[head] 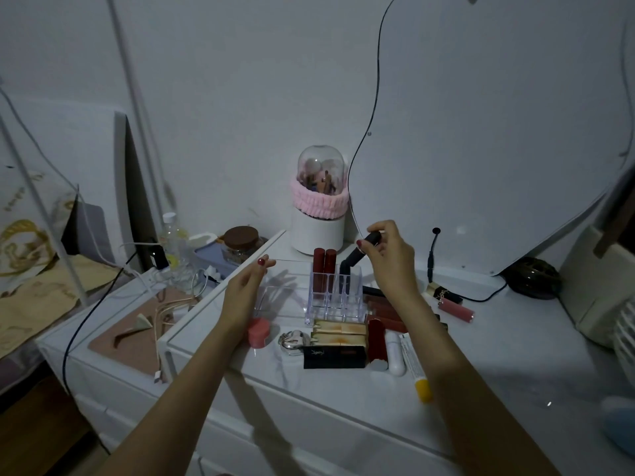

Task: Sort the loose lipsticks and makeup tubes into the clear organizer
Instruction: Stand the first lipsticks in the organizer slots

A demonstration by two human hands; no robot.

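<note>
Lipstick [360,250], a black tube, was pinched at its top end by the right hand [388,255], tilted with its lower end inside a back-right slot of the clear organizer [335,297] on the white table [498,345]. Two dark red tubes [324,266] stood upright in the back-left slots. To the left, the left hand [245,290] lightly pinched the rim of a clear tray [275,300], while loose lipsticks [340,341] lay just in front of the organizer.
</note>
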